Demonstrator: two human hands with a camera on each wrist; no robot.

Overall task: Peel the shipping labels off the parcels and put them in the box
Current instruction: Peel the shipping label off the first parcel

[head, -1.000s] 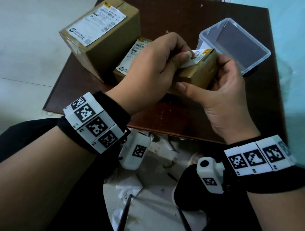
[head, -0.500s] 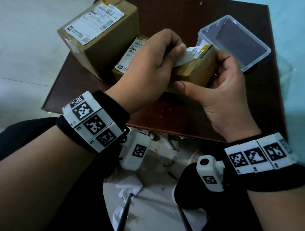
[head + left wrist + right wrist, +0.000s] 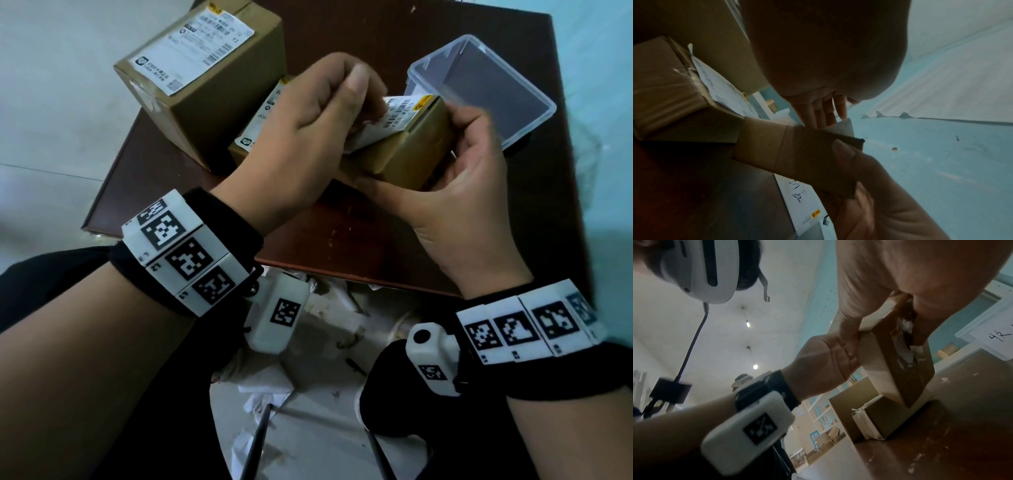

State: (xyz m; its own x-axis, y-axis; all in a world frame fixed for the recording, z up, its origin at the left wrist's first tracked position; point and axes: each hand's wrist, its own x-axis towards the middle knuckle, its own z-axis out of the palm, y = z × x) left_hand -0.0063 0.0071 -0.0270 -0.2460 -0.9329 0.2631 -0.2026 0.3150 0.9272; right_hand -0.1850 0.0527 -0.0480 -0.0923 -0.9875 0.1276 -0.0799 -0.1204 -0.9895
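Observation:
My right hand [image 3: 459, 161] grips a small brown parcel [image 3: 411, 154] from its right side and holds it tilted above the table. Its white shipping label [image 3: 394, 118] is partly lifted from the top face, the yellow-marked end still stuck. My left hand [image 3: 368, 99] pinches the label's loose end between thumb and fingers. In the left wrist view the parcel [image 3: 797, 154] shows with a white label edge [image 3: 844, 129] at the fingertips [image 3: 822, 115]. The clear plastic box [image 3: 479, 89] stands open just behind the parcel.
A large parcel [image 3: 205, 89] with a label [image 3: 191, 51] on top stands at the back left of the brown table [image 3: 342, 240]. A flat labelled parcel [image 3: 263, 116] lies under my left hand. Paper scraps [image 3: 267, 387] litter the floor below.
My left hand has moved up and back with the label's loose end, peeling more of it off. The right hand has tilted the parcel and kept its grip.

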